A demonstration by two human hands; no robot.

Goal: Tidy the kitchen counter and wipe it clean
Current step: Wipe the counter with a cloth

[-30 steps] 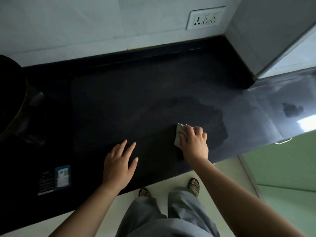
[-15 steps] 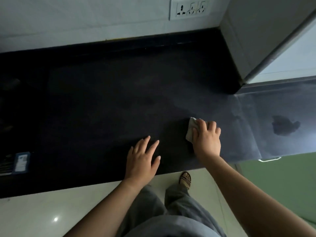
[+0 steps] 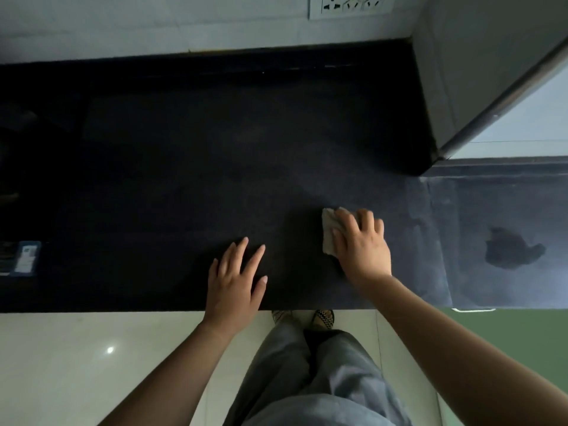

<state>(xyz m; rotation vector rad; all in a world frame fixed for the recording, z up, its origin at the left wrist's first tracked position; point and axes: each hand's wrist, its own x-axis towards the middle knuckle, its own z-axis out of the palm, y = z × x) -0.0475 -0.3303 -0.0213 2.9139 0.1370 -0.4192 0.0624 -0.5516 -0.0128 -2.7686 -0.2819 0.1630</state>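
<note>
The black stone counter (image 3: 184, 164) runs across the view, dark on the left and lighter grey on the right. My right hand (image 3: 362, 247) lies on a small beige cloth (image 3: 328, 232) near the counter's front edge, fingers bent over it and pressing it down. Only the cloth's left edge shows beside the hand. My left hand (image 3: 236, 281) rests flat on the counter to the left, fingers straight and spread, holding nothing. A dark wet patch (image 3: 511, 249) sits on the grey part, right of the cloth.
A grey wall corner (image 3: 476, 72) juts onto the counter at the back right. A white socket plate (image 3: 350, 4) is on the back wall. A blue label (image 3: 26, 258) shows at the far left. A metal handle (image 3: 473, 309) sits below the counter's right front edge.
The view has shifted right along the counter. Both hands have moved right with it, the right hand sliding the cloth toward the grey area. The dark pot at the left has left the view.
</note>
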